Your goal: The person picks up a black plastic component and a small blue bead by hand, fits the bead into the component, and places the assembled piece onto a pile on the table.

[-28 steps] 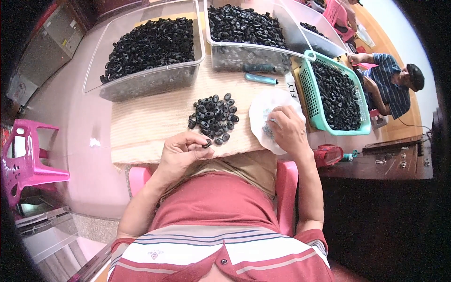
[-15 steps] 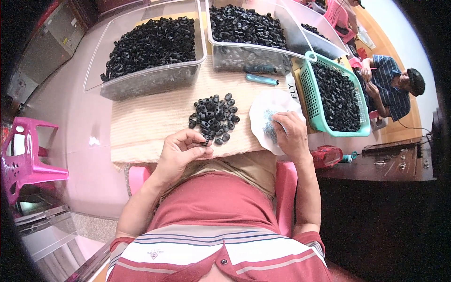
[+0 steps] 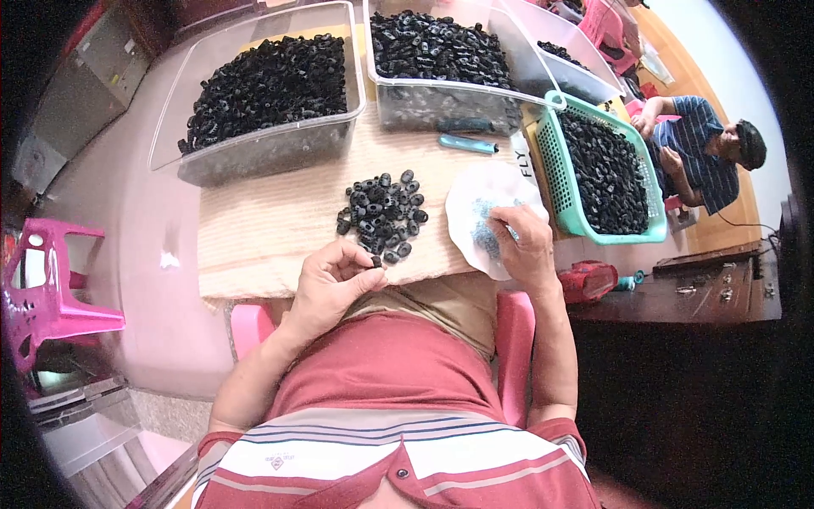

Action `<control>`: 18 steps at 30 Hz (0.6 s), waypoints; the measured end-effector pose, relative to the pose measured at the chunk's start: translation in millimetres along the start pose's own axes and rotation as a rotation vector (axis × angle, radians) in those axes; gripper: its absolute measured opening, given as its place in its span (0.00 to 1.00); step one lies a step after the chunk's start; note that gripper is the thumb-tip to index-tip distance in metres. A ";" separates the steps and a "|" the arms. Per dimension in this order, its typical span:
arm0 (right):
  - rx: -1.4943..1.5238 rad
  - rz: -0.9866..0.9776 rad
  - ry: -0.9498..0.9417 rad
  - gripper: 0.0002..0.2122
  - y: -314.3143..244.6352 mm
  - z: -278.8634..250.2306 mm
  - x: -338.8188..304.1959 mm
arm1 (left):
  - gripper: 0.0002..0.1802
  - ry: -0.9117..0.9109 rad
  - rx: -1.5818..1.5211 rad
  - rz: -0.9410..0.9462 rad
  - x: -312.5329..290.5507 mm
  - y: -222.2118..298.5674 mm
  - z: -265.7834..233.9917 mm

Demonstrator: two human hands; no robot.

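Between the thumb and forefinger of my left hand [image 3: 329,278] is a small black hollow plastic piece [image 3: 376,261], held at the table's near edge. Just beyond it lies a loose pile of similar black oval pieces [image 3: 383,210]. My right hand [image 3: 527,244] is over a white wavy-rimmed plate [image 3: 463,197], its thumb and fingers drawn together among tiny pale-blue bits [image 3: 483,227]. Whatever those fingertips pinch is too small to make out.
Two clear bins [image 3: 280,136] [image 3: 441,95] full of black pieces stand at the back. On the right is a green basket [image 3: 553,161] of them. A light-blue tool handle [image 3: 468,144] lies before the bins. A co-worker [image 3: 705,157] sits at far right.
My left fingers have turned the black piece slightly. My right fingers stay at the blue bits with a small shift. The co-worker's hands have moved apart.
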State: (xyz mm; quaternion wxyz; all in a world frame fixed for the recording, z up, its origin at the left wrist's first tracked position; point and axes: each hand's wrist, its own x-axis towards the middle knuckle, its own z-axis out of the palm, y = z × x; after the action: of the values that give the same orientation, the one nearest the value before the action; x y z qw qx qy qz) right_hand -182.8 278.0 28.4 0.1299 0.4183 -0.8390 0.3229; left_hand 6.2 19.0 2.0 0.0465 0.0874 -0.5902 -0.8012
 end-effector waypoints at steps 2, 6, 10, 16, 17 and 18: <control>0.030 0.019 0.007 0.07 0.7 0.2 -1.2 | 0.07 0.040 -0.061 -0.005 0.3 -0.3 7.9; 0.133 0.057 0.030 0.08 -0.1 -2.5 -2.1 | 0.09 -0.006 0.067 -0.001 3.8 3.8 18.7; 0.222 0.103 0.022 0.09 2.6 -6.3 -3.9 | 0.08 -0.017 0.075 0.039 19.1 6.5 34.6; 0.429 0.177 0.043 0.08 6.9 -1.8 -9.6 | 0.07 -0.056 0.221 0.021 55.3 17.4 69.8; 0.470 0.190 0.052 0.08 6.0 -0.8 -9.7 | 0.09 -0.067 0.258 -0.016 63.8 16.3 73.1; 0.511 0.206 0.061 0.07 5.0 -0.7 -10.0 | 0.09 -0.080 0.280 0.025 72.7 15.0 78.4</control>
State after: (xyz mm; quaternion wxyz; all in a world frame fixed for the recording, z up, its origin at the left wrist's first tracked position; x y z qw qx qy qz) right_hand -180.5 286.9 21.9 0.0119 0.3402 -0.7640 0.5481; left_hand -80.7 75.1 32.7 0.0200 0.0535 -0.6985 -0.7133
